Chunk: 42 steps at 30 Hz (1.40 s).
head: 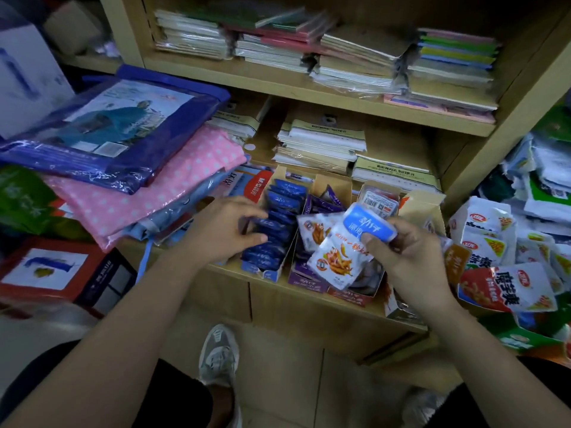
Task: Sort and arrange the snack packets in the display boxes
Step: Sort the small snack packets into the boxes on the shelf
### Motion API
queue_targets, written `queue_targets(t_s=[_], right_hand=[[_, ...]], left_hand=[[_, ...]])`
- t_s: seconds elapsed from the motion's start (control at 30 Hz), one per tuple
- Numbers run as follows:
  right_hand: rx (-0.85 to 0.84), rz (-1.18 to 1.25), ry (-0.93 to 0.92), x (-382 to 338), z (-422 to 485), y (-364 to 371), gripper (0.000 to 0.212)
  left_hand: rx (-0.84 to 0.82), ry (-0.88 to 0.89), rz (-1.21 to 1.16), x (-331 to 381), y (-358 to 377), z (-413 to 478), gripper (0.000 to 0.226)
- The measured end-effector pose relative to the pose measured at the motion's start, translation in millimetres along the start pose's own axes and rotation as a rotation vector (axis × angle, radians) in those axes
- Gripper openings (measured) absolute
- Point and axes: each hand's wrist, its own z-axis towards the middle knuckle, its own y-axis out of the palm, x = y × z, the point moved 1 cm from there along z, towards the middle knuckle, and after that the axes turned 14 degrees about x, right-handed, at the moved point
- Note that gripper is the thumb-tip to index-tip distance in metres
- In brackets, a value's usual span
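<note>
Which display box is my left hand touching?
The blue box, leftmost of the three: your left hand grips its dark blue packets. The purple box beside it is untouched by that hand.

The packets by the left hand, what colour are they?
The packets are dark blue; the head view shows it best.

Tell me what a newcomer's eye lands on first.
At centre, the right hand grips white snack packets, a bright blue-topped one uppermost. Left of it, the left hand holds a row of dark blue packets in a display box; a pink polka-dot bundle lies further left.
</note>
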Motion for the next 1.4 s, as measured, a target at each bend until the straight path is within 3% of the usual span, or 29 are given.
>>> queue_targets(t_s=[0.1,0.2,0.27,0.33,0.37,0.47,0.53,0.8,0.93,1.07,1.33,1.4], right_hand=[[0.162,0.0,-0.086,-13,3,9,0.006],[0.241,-0.021,-0.201,-33,8,24,0.004],[0.242,-0.065,-0.263,-42,13,36,0.005],[0.237,-0.072,-0.279,-47,18,47,0.005],[0.247,-0.062,-0.28,-48,21,50,0.005],[0.323,0.017,-0.27,-53,25,55,0.004],[0.347,0.061,-0.261,-54,25,56,0.005],[0.33,-0.036,-0.265,-39,14,56,0.011],[0.335,-0.061,-0.246,-32,11,53,0.006],[0.331,-0.069,-0.257,-25,10,52,0.007],[0.401,0.013,-0.25,-31,21,61,0.011],[0.387,0.007,-0.263,-37,26,68,0.012]], left_hand=[[0.172,-0.058,-0.062,4,9,2,0.016],[0.356,-0.139,0.026,8,9,7,0.042],[0.363,-0.149,0.082,10,4,7,0.042],[0.214,-0.113,0.061,9,-2,5,0.023],[0.1,-0.11,0.032,7,-4,2,0.026],[-0.28,-0.099,-0.067,-3,-6,-14,0.085],[-0.329,-0.008,-0.049,-6,-1,-22,0.096],[0.074,-0.112,-0.139,2,7,-5,0.023],[0.207,-0.207,-0.231,5,14,-2,0.019],[0.258,-0.174,-0.172,6,12,-3,0.012],[-0.139,-0.198,-0.058,14,10,-25,0.084],[-0.124,-0.225,-0.107,14,10,-26,0.081]])
